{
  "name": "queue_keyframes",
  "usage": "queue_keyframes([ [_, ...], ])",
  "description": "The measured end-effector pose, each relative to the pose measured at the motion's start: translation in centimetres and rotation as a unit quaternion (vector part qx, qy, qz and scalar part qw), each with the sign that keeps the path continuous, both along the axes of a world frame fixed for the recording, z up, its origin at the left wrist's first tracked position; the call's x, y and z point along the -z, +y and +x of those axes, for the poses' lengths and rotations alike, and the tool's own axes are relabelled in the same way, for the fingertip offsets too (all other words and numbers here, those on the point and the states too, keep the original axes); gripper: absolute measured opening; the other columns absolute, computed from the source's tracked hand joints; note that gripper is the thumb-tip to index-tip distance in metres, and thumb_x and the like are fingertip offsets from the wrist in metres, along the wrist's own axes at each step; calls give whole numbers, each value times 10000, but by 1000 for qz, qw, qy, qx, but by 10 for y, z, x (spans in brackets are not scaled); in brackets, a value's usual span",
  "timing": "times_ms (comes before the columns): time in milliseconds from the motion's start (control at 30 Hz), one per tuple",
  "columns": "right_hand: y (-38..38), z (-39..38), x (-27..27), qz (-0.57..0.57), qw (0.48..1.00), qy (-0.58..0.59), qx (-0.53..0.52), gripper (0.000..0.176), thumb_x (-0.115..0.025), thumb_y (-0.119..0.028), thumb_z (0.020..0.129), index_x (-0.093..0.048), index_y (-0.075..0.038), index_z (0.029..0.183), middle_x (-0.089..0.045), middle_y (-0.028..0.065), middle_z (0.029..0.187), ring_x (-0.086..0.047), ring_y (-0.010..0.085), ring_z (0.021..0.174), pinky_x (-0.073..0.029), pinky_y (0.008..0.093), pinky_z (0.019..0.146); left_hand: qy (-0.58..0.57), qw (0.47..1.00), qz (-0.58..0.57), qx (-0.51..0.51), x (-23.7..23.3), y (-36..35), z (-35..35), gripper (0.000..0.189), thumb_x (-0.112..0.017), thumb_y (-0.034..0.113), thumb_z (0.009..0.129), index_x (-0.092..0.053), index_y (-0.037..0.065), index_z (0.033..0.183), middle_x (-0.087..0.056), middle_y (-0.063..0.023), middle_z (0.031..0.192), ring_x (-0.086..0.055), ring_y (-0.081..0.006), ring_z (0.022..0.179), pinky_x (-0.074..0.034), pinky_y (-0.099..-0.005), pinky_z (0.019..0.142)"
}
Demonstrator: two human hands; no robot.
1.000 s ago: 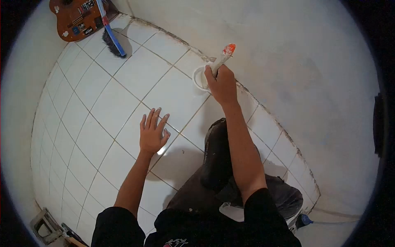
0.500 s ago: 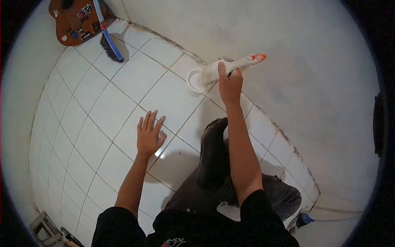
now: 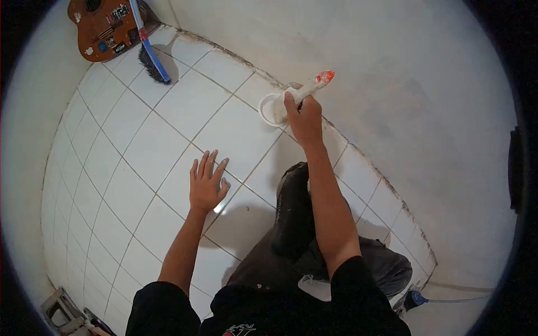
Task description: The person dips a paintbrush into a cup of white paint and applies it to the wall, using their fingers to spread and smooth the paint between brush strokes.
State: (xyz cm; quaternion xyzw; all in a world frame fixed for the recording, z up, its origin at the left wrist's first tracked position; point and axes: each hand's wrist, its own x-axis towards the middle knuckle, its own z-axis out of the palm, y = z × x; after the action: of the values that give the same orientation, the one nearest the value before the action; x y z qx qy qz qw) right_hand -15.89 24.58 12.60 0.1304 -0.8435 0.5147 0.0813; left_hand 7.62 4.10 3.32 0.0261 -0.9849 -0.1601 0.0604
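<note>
My right hand (image 3: pixel 305 119) is closed around a paintbrush (image 3: pixel 307 88) whose white-smeared handle ends in an orange tip, pointing up and to the right. The brush's bristle end dips into a small white tub (image 3: pixel 262 113) on the floor by the wall; my fingers hide part of both. To the left, over the white tiles, my left hand (image 3: pixel 207 182) is held with its fingers spread and holds nothing.
A painted wall (image 3: pixel 403 95) rises right behind the tub. In the far left corner, a stickered guitar (image 3: pixel 106 33) leans beside a blue broom (image 3: pixel 155 63). My bent leg (image 3: pixel 294 207) lies between my arms on the tiled floor (image 3: pixel 129 185). A grey object (image 3: pixel 61 311) stands at lower left.
My right hand has moved slightly left, and the brush has swung steeper with its bristle end lower in the tub. My left hand stays nearly where it was.
</note>
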Motion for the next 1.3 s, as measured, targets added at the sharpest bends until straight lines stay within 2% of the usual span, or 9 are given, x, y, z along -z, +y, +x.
queue_keyframes([
  [200,0,2,-3,30,999,-22,-10,385,-643,-302,988,-672,80,948,-671,254,804,-684,370,737,-522,464,703,6,1000,0,2,2,-1,0,627,-597,234,852,-539,191,1475,-397,-126,1607,-316,-341,1526,-199,-593,1246],
  [400,14,-13,12,-182,977,-97,60,317,-629,-282,997,-664,33,1007,-676,97,813,-630,232,660,-505,404,640,7,1000,-7,0,4,-1,1,626,-594,239,847,-542,191,1469,-391,-120,1610,-316,-335,1526,-204,-593,1244],
  [500,19,-3,-14,-559,768,-307,52,169,-610,-230,967,-537,-80,938,-491,7,722,-406,110,570,-356,284,511,-7,1000,-5,-5,2,0,0,628,-595,238,846,-541,194,1469,-388,-113,1615,-315,-326,1527,-202,-592,1245],
  [700,42,0,-13,-717,604,-347,-21,208,-602,-239,956,-483,-82,889,-470,29,735,-370,127,563,-338,289,510,7,1000,-11,-6,0,2,1,597,-602,246,863,-555,213,1457,-402,-98,1610,-322,-315,1523,-219,-567,1243],
  [833,53,11,-31,-725,611,-319,-14,194,-592,-246,963,-513,-71,936,-484,29,758,-370,125,567,-340,285,518,8,1000,-14,-5,3,1,2,608,-599,228,849,-556,197,1455,-399,-104,1609,-311,-320,1529,-208,-576,1244],
  [1033,86,41,-62,-572,775,-268,-10,262,-597,-208,990,-576,-39,1188,-598,66,893,-561,173,689,-462,298,600,14,1000,-17,-6,3,3,1,601,-578,218,849,-562,196,1449,-413,-106,1596,-306,-330,1527,-203,-588,1240],
  [1100,104,49,-61,-413,882,-216,-68,324,-569,-140,1020,-542,-21,1320,-669,118,1137,-684,219,913,-553,330,745,16,1000,-19,-1,5,1,2,616,-578,214,846,-554,190,1461,-396,-111,1610,-302,-334,1530,-200,-590,1242],
  [1200,114,65,-41,-250,963,-74,-68,354,-581,-75,990,-544,1,1334,-663,120,1206,-686,217,1093,-590,370,853,3,1000,-14,2,1,4,1,640,-576,203,837,-544,187,1476,-381,-120,1622,-301,-342,1532,-197,-594,1243],
  [1300,122,62,-16,-305,944,-95,-85,409,-569,-26,972,-558,5,1380,-625,129,1323,-651,221,1172,-562,367,958,7,1000,-29,8,4,3,3,642,-577,202,832,-548,183,1472,-387,-131,1618,-300,-347,1532,-199,-590,1242],
])
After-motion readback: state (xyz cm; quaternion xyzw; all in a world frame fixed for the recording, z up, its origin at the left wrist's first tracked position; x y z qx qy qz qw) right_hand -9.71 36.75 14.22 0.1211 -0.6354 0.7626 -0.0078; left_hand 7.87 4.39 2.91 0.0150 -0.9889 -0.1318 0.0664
